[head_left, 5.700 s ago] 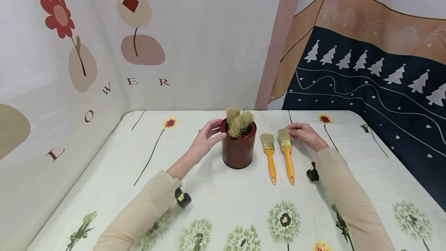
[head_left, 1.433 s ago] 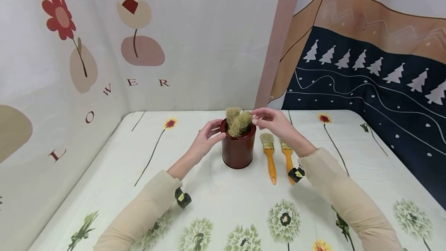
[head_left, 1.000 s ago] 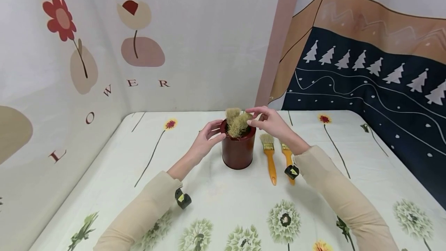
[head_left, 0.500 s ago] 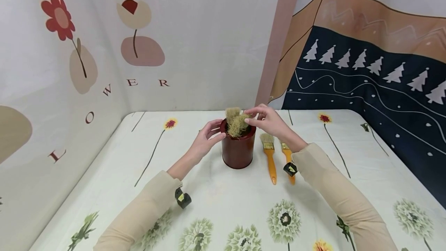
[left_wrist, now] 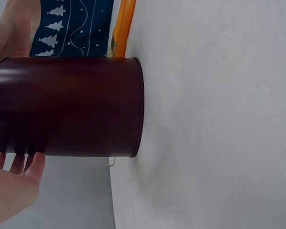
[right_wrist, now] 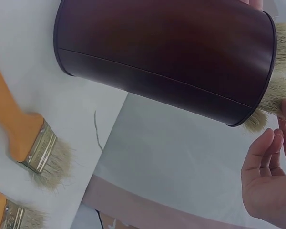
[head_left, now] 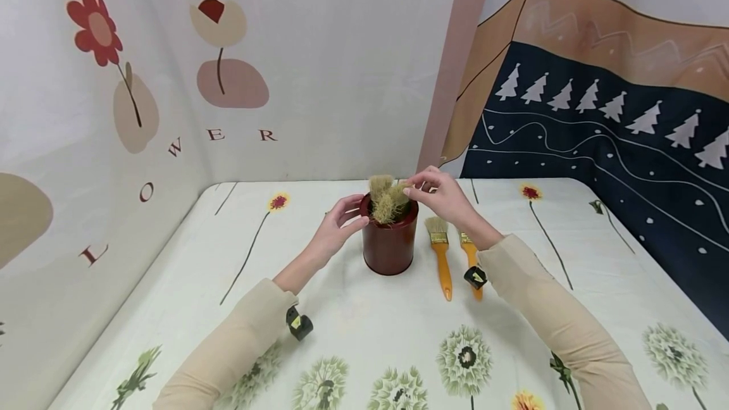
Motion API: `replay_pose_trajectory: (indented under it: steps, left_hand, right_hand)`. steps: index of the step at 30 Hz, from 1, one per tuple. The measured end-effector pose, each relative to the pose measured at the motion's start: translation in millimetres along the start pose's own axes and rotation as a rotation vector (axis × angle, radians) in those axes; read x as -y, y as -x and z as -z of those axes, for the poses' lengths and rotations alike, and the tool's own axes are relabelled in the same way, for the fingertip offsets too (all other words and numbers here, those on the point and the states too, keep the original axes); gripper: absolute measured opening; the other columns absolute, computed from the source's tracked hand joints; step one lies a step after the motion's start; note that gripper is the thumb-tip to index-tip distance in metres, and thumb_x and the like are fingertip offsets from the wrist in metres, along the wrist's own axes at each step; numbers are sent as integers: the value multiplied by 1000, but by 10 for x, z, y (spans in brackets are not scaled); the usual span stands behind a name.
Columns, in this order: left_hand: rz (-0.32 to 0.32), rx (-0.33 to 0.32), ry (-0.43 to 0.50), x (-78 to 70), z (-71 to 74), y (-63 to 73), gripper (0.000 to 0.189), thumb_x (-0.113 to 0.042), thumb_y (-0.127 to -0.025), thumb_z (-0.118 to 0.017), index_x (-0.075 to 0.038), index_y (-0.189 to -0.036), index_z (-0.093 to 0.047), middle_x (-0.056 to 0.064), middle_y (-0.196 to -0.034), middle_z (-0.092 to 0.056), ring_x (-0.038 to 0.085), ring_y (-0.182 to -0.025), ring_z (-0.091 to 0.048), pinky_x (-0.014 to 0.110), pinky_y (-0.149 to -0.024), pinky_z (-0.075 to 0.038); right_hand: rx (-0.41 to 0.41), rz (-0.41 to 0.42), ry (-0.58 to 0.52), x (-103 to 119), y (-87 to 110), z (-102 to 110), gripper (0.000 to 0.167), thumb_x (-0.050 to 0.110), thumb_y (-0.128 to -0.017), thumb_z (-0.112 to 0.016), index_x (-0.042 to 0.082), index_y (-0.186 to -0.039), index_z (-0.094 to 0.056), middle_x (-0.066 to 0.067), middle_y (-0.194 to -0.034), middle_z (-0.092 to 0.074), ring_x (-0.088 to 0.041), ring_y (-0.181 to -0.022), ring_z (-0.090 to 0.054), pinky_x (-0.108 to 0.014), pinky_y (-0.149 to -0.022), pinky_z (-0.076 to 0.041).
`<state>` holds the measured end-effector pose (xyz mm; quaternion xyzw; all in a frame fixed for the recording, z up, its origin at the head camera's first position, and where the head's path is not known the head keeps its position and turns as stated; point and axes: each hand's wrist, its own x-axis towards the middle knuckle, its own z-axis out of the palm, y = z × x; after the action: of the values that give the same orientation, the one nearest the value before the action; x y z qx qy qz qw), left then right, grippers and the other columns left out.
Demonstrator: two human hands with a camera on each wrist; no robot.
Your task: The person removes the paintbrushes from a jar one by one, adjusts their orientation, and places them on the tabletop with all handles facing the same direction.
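A dark red cylindrical pot (head_left: 389, 248) stands upright on the table, with pale, straw-coloured bristle tufts (head_left: 384, 204) rising out of its top. Against the pot's left side, near the rim, my left hand (head_left: 336, 229) rests its fingertips and thumb; the left wrist view shows these fingertips (left_wrist: 38, 160) touching the wall. My right hand (head_left: 447, 200) pinches the edge of the rightmost tuft between thumb and forefinger. That tuft (right_wrist: 276, 93) sticks out past the rim in the right wrist view. What lies below the tufts inside the pot is hidden.
Two flat paintbrushes with orange handles lie right of the pot. The nearer paintbrush (head_left: 440, 258) shows whole; the other paintbrush (head_left: 469, 248) is partly under my right wrist and its camera (head_left: 475, 277). A flower-printed cloth (head_left: 353, 321) covers the table; printed curtains (head_left: 342, 81) hang behind.
My right hand has left the farther paintbrush, moved left to the bristle tufts, and lately shifted slightly right while pinching one. My left hand and the pot have stayed put.
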<state>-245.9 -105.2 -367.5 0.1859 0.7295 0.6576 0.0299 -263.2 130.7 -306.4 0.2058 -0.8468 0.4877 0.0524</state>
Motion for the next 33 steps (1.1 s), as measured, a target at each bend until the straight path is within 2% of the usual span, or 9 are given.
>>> replay_pose_trajectory:
  steps: [7,11,15,23,33]
  left_hand:
    - [9,0,6,2,7,1,51,-20,-85,-60,-11,-130,-38,7,-128,-41,19,-118,-38,34,-92,-38]
    - [7,4,12,0,8,1,50,-19,-85,-60,-11,-130,-38,8,-128,-40,19,-117,-38,35,-92,-38]
    - [6,6,11,-1,6,3,51,-19,-85,-60,-11,-130,-38,8,-128,-40,19,-118,-38,35,-92,-37]
    - [4,-2,10,-7,-1,7,52,-23,-84,-61,-11,-130,-38,6,-128,-41,19,-118,-38,34,-92,-38]
    - [16,2,44,-25,-10,-5,49,-14,-86,-59,-8,-130,-38,10,-129,-40,20,-118,-37,34,-93,-36]
  right_hand:
    - [-14,10,-58,64,15,26,21,21,-85,-60,4,-98,-64,-6,-89,-53,-20,-77,-47,-30,-62,-42]
    - [-22,7,-108,226,72,52,20,14,-86,-59,0,-99,-61,-9,-87,-55,-23,-74,-47,-28,-59,-41]
    - [-45,26,-113,349,119,82,20,9,-86,-58,-4,-100,-59,-12,-86,-56,-22,-73,-48,-26,-58,-42]
    - [-90,74,-144,169,23,150,22,16,-86,-59,1,-101,-61,-6,-86,-57,-19,-73,-49,-23,-60,-45]
    - [-183,158,-218,247,42,236,23,18,-85,-61,-2,-98,-61,-6,-83,-58,-23,-74,-50,-25,-60,-46]
